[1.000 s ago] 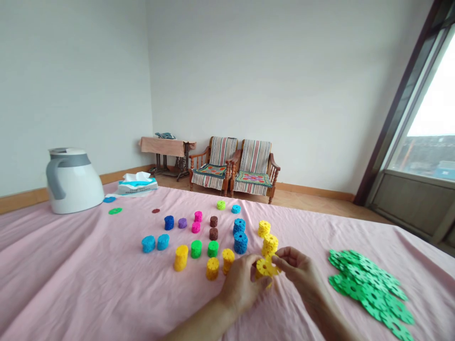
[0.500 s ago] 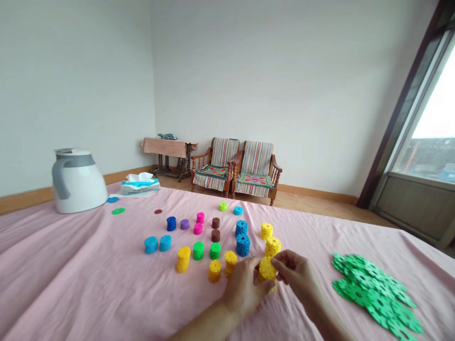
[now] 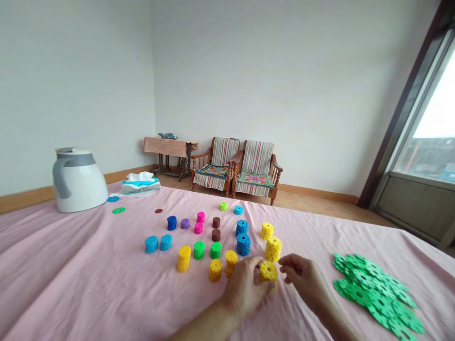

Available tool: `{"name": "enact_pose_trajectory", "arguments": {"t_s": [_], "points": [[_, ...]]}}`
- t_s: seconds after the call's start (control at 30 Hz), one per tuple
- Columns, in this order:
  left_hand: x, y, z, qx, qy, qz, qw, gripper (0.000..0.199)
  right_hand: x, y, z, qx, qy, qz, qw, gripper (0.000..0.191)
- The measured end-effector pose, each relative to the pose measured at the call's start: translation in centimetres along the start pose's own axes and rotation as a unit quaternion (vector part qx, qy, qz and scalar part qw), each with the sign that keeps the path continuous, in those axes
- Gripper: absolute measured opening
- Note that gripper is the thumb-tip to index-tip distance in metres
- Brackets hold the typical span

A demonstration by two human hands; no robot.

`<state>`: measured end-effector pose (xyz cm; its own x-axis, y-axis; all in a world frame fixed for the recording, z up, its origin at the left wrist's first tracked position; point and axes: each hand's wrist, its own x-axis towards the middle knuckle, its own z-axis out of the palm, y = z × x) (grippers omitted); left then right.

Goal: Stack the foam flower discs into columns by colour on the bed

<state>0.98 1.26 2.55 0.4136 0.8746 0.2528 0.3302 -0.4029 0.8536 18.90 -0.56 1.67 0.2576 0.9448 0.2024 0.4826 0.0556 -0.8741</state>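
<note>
My left hand is wrapped around the side of a stack of yellow notched discs, keeping it upright on the cloth. The stack's top disc shows its centre hole; its lower part is partly hidden by my thumb. Just right of this stack, and apart from it, is my right hand, its fingers loosely bent with a gap between thumb and forefinger and nothing visible in them. Behind the held stack stand another yellow stack and a shorter yellow one. Blue stacks are beyond my left hand.
A heap of loose green discs lies at the right on the pink cloth. Several small coloured stacks, among them green and brown, stand left of centre. A white jug and a tissue pack are at the back left.
My right hand has let go of the top yellow disc and moved slightly right, off the stack. That disc now lies flat on top. My left hand stays around the stack.
</note>
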Motion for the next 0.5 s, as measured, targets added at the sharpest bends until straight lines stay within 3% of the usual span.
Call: {"name": "enact_pose_trajectory", "arguments": {"t_s": [0.17, 0.27, 0.5], "points": [[-0.5, -0.8, 0.0, 0.039, 0.025, -0.010, 0.999, 0.048, -1.1, 0.1, -0.1, -0.093, -0.054, -0.032, 0.994, 0.025], [-0.7, -1.1, 0.1, 0.061, 0.024, -0.010, 0.998, 0.055, -1.8, -0.2, 0.5, -0.076, -0.084, -0.027, 0.993, 0.036], [-0.7, -1.1, 0.2, 0.078, 0.012, -0.006, 0.997, 0.063, -2.0, 0.1, 1.5, -0.073, -0.084, -0.046, 0.993, 0.043]]}}
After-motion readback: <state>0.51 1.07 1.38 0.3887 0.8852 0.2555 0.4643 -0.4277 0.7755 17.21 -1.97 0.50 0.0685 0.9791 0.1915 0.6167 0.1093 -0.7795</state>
